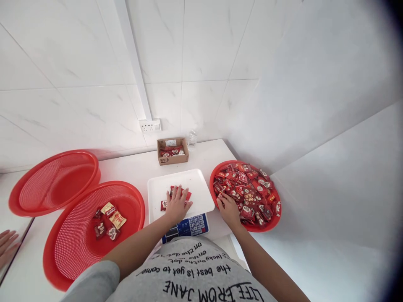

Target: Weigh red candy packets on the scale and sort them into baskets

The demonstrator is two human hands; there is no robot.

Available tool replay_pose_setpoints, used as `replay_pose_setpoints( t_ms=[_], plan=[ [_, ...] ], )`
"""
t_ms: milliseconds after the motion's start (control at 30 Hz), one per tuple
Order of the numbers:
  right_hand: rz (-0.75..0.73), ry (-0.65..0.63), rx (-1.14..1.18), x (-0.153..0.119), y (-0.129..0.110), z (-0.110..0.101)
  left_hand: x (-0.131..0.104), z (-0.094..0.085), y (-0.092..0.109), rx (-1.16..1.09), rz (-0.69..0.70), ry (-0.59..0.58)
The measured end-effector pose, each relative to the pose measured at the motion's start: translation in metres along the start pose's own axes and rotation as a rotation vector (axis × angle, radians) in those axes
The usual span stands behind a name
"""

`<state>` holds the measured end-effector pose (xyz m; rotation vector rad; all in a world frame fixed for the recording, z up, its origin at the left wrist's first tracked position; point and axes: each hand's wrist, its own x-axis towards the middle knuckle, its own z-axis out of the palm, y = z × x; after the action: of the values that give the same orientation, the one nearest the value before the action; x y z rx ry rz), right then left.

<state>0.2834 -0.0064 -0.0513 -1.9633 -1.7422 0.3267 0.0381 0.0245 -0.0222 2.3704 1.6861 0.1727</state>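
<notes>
My left hand lies with fingers spread over small red snack packets on the white tray of a weighing scale. It covers part of them. At the left rim of a red basket, my right hand has its fingers curled together on a red snack packet. That basket is heaped with red and dark red packets. Below the tray shows the scale's blue keypad, partly hidden by my left forearm.
Left stands a red mesh basket with a few packets, another red basket behind. A cardboard box of packets and a clear bottle stand near the wall. Another person's hand shows far left.
</notes>
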Motion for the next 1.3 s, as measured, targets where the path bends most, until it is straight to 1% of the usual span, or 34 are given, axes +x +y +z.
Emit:
replay_pose_setpoints(
  t_ms=[67, 133, 200, 233, 333, 367, 400, 433, 467, 533, 600, 633, 667, 700, 767, 867, 1033, 1100, 1133, 1167, 1200, 1233, 1300],
  plan=[
    [0.005, -0.004, -0.002, 0.0, -0.001, -0.001, 0.0, 0.007, 0.006, 0.018, -0.036, -0.002],
    [0.004, -0.009, -0.004, 0.0, -0.001, -0.001, 0.001, 0.01, 0.003, 0.038, 0.026, 0.014],
    [-0.005, -0.004, -0.008, 0.0, 0.0, 0.0, 0.002, 0.007, -0.008, 0.04, 0.15, 0.015],
    [-0.012, 0.002, -0.008, 0.0, 0.001, 0.0, 0.003, 0.004, -0.015, 0.034, 0.224, -0.003],
    [-0.027, 0.023, -0.006, 0.0, 0.003, 0.002, 0.004, -0.01, -0.034, 0.0, 0.45, -0.093],
    [-0.027, 0.03, -0.006, 0.0, 0.004, 0.003, 0.003, -0.015, -0.038, -0.01, 0.503, -0.112],
    [-0.027, 0.036, -0.007, 0.0, 0.005, 0.004, 0.002, -0.018, -0.039, -0.018, 0.525, -0.114],
    [-0.029, 0.041, -0.008, 0.0, 0.005, 0.005, 0.001, -0.021, -0.038, -0.022, 0.505, -0.1],
    [-0.034, 0.046, -0.007, 0.0, 0.006, 0.005, -0.001, -0.021, -0.036, -0.023, 0.438, -0.07],
    [-0.045, 0.058, -0.005, 0.0, 0.006, 0.006, -0.004, -0.018, -0.026, -0.017, 0.203, 0.003],
    [-0.051, 0.064, -0.006, 0.0, 0.007, 0.007, -0.006, -0.01, -0.014, -0.016, -0.029, 0.046],
    [-0.049, 0.064, -0.008, 0.0, 0.007, 0.007, -0.005, -0.006, -0.009, -0.018, -0.101, 0.047],
    [-0.047, 0.062, -0.01, 0.0, 0.007, 0.007, -0.005, -0.002, -0.005, -0.019, -0.138, 0.039],
    [-0.046, 0.059, -0.012, 0.0, 0.007, 0.007, -0.003, 0.002, -0.003, -0.019, -0.148, 0.027],
    [-0.048, 0.056, -0.015, 0.0, 0.008, 0.008, 0.0, 0.008, -0.003, -0.01, -0.12, 0.011],
    [-0.06, 0.061, -0.015, 0.0, 0.009, 0.008, 0.004, 0.008, -0.013, 0.005, 0.01, 0.0],
    [-0.067, 0.062, -0.028, 0.0, 0.009, 0.008, 0.005, -0.007, -0.037, -0.018, 0.315, -0.081],
    [-0.065, 0.063, -0.04, 0.0, 0.009, 0.008, 0.005, -0.015, -0.046, -0.048, 0.394, -0.117],
    [-0.062, 0.063, -0.045, 0.0, 0.01, 0.008, 0.005, -0.019, -0.051, -0.063, 0.404, -0.123],
    [-0.061, 0.062, -0.048, 0.0, 0.01, 0.008, 0.005, -0.023, -0.057, -0.074, 0.385, -0.114],
    [-0.061, 0.062, -0.049, 0.0, 0.01, 0.009, 0.006, -0.027, -0.064, -0.08, 0.331, -0.087],
    [-0.06, 0.062, -0.05, 0.0, 0.01, 0.009, 0.007, -0.032, -0.074, -0.078, 0.243, -0.041],
    [-0.058, 0.059, -0.049, 0.0, 0.01, 0.009, 0.009, -0.044, -0.1, -0.054, -0.022, 0.088]
  ],
)
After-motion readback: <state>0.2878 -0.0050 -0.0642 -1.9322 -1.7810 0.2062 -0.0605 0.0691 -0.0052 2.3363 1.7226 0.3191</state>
